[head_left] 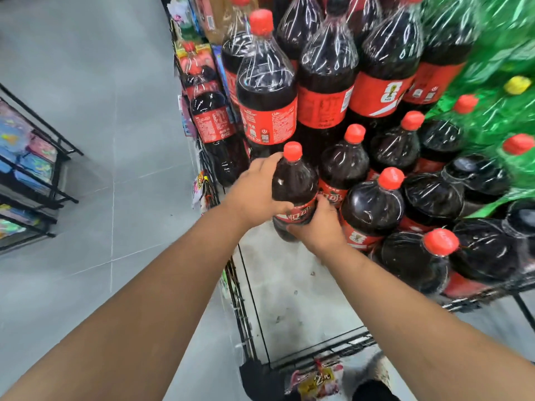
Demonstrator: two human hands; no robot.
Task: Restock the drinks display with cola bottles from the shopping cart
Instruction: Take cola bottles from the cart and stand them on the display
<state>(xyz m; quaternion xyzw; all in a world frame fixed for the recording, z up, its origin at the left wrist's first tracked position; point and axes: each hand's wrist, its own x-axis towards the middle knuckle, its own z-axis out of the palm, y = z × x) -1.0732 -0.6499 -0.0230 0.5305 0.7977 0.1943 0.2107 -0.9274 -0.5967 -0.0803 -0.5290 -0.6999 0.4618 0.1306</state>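
while both arms reach forward over the display, the two hands hold one cola bottle (293, 183) between them. the left hand (254, 189) curls round the bottle's dark shoulder from the left, reaching up close to the red cap (292, 151). the right hand (318, 227) grips lower down, fingers wrapped across the red label from the right side. the bottle stands nearly upright at the front left corner of the stock, just beside a row of loose cola bottles (373, 206) with the same red caps. whether its base touches the shelf (289, 299) i cannot tell. the shelf is a pale, scuffed board with a black wire edge. behind and above, larger cola bottles in clear shrink wrap (327, 82) are stacked in packs, their red labels facing forward. to the right sit blurred green bottles (506, 53), also wrapped in shiny film. at far left, well apart across the grey tiled floor (115, 96), a black rack (37, 169) holds colourful packets.
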